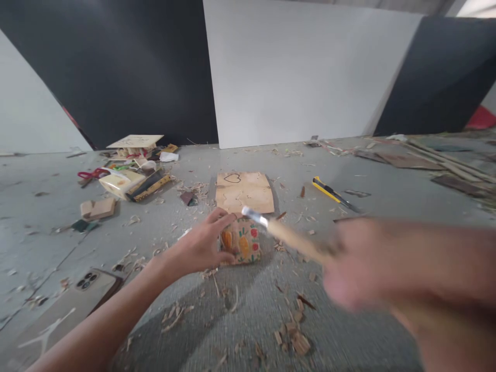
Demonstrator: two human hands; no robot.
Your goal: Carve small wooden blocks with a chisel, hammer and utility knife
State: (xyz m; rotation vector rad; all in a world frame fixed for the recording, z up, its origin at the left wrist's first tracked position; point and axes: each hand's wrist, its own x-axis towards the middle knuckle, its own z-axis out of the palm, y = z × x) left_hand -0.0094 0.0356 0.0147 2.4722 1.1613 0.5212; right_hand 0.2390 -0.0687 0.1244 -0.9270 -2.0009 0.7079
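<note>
My left hand [207, 237] grips a small flat wooden piece [250, 258], its thumb near the lower edge and its fingers at the upper edge. Orange, red and green painted fruit shapes cover the piece, which lies on the floor. Blurred by motion, my right hand [349, 263] is closed round the wooden handle of what looks like a paintbrush [290, 238]. Its silver collar and whitish tip hang above the upper edge of the painted piece. Just beyond lies a pale wooden sheet [248, 194] with a heart outline drawn on it.
A yellow utility knife [329, 192] lies to the right. Leftward are a phone [77, 297], a wood block [97, 207], red-handled scissors [93, 174] and a plastic pack [122, 183]. Wood chips [292, 333] and shavings litter the floor. Black and white panels [302, 72] stand behind.
</note>
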